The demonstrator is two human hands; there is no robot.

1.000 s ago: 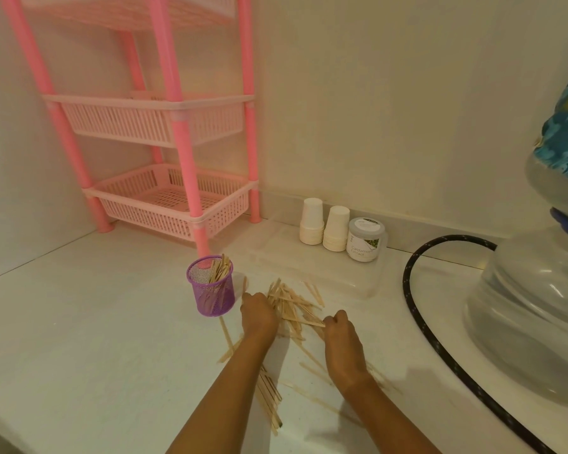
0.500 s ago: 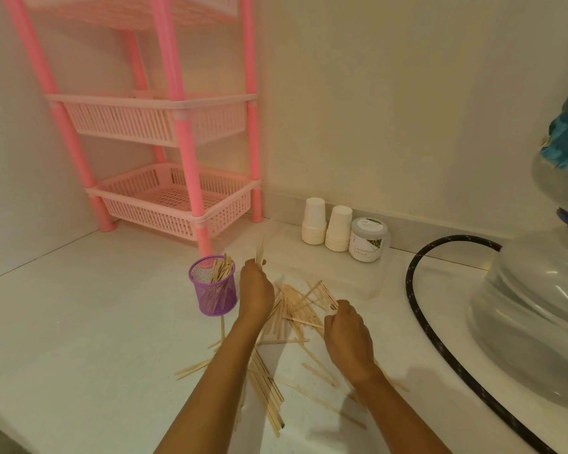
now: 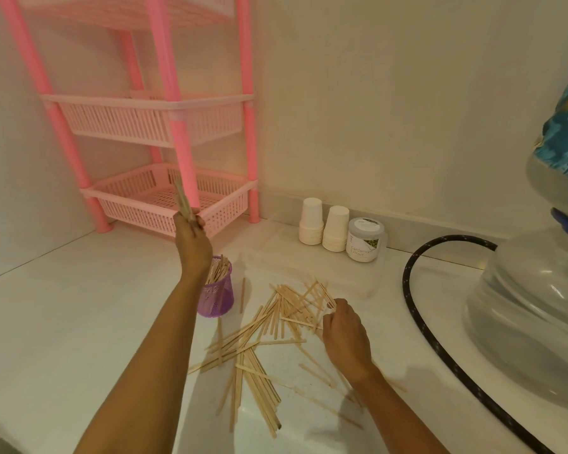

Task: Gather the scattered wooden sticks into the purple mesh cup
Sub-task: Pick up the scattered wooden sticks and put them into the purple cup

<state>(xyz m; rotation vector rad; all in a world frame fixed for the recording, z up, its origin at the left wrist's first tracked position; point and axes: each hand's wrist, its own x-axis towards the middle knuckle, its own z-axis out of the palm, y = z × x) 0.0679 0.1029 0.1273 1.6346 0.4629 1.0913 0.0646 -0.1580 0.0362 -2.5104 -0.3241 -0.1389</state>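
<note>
**STICK GATHERING: STATUS, MID-TASK**

Surface: pale white countertop (image 3: pixel 63 322) set in a wall corner; near edge runs along the bottom-left of view.

Nearest: loose flat wooden sticks (image 3: pixel 259 348) lie criss-crossed on the counter between both forearms, approx. several dozen. Est. most of the job is left.

R hand (image 3: pixel 345 335) rests on the pile's right side, fingers curled onto stick ends; whether it has a firm hold can't be told.

Purple mesh cup (image 3: pixel 215 290) stands upright just beyond the pile, left side, partly filled w/ sticks.

L hand (image 3: pixel 192 240) is raised above the cup, fingers closed around a small, blurred bundle of sticks (image 3: pixel 182 199).

Clearances: open counter left of cup. Right: black hose (image 3: pixel 420 309) and clear water jug (image 3: pixel 532 322), apart from pile. Far: pink plastic rack (image 3: pixel 164 204), white paper cups (image 3: pixel 322 224), lidded jar (image 3: pixel 363 240) at wall.
</note>
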